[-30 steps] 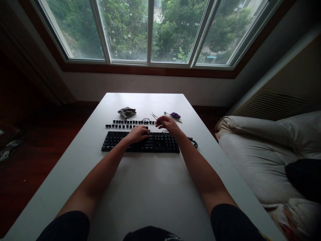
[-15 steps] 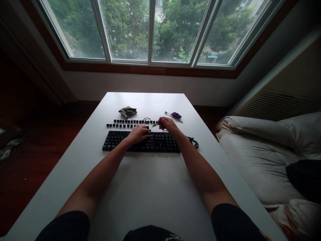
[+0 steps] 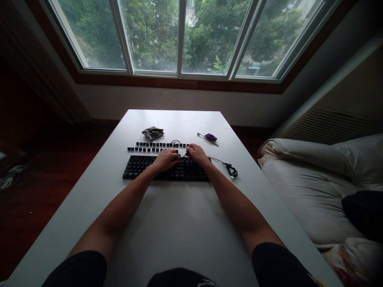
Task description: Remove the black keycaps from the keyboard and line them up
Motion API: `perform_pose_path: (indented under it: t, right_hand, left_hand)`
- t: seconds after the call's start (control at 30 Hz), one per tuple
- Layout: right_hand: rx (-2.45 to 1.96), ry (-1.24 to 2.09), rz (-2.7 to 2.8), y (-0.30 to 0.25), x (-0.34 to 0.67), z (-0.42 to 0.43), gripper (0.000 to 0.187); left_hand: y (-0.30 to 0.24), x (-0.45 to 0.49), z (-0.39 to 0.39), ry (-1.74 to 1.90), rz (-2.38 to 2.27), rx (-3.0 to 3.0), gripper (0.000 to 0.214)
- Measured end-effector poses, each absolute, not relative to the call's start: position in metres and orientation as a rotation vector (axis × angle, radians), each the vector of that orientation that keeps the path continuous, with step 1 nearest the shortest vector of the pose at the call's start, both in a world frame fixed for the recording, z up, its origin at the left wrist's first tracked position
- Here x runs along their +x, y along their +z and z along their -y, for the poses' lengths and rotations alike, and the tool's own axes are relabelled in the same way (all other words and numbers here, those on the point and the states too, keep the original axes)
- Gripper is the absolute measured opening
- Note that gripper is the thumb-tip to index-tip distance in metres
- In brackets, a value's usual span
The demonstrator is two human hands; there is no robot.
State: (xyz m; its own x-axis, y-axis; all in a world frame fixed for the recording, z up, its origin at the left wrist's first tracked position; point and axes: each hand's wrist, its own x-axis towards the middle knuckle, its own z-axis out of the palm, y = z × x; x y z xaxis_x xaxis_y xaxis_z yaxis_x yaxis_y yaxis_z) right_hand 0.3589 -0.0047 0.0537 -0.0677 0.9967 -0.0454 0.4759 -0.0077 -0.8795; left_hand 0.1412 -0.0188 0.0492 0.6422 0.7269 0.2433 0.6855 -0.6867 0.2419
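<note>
A black keyboard (image 3: 139, 167) lies across the white table. My left hand (image 3: 165, 160) rests on its middle, thumb apart from the fingers; some fingertips are hidden. Just right of it, my right hand (image 3: 196, 153) is closed in a pinch over the keyboard's back edge. From its fingers a small slender dark tool (image 3: 186, 154) points down at the keyboard; its kind is too small to tell. Behind the keyboard, several loose black keycaps (image 3: 149, 144) stand in two rows. A thin looped wire piece (image 3: 175, 142) lies among them.
A crumpled grey-green cloth (image 3: 153, 132) lies at the back left of the white table (image 3: 191, 223). At the back right are a purple item (image 3: 210, 137) and a thin stick beside it. A coiled cable (image 3: 231, 170) lies right of the keyboard. A padded seat (image 3: 293, 191) flanks the table.
My right hand has moved down and slightly left, bringing the tool onto the keyboard's back part. The cable on the right shows more. My left hand has stayed in place.
</note>
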Motion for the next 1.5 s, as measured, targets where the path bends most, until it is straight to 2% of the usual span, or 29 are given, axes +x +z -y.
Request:
perform_pose_path:
  t: [0.27, 0.7, 1.0, 1.5]
  right_hand:
    - [-1.691, 1.035, 1.546, 0.048, 0.355, 0.0, 0.015]
    - [-1.635, 1.118, 1.647, 0.052, 0.351, 0.002, 0.015]
    - [-1.781, 0.406, 2.087, 0.082, 0.334, 0.032, 0.019]
    - [-1.798, 0.169, 2.181, 0.08, 0.317, 0.055, 0.027]
  left_hand:
    - [0.05, 0.142, 0.021, 0.462, -1.167, 2.795, 0.015]
    - [0.047, 0.142, 0.018, 0.476, -1.118, 2.798, 0.015]
    - [0.047, 0.143, 0.02, 0.473, -1.114, 2.779, 0.015]
    - [0.041, 0.142, 0.019, 0.542, -1.068, 2.761, 0.019]
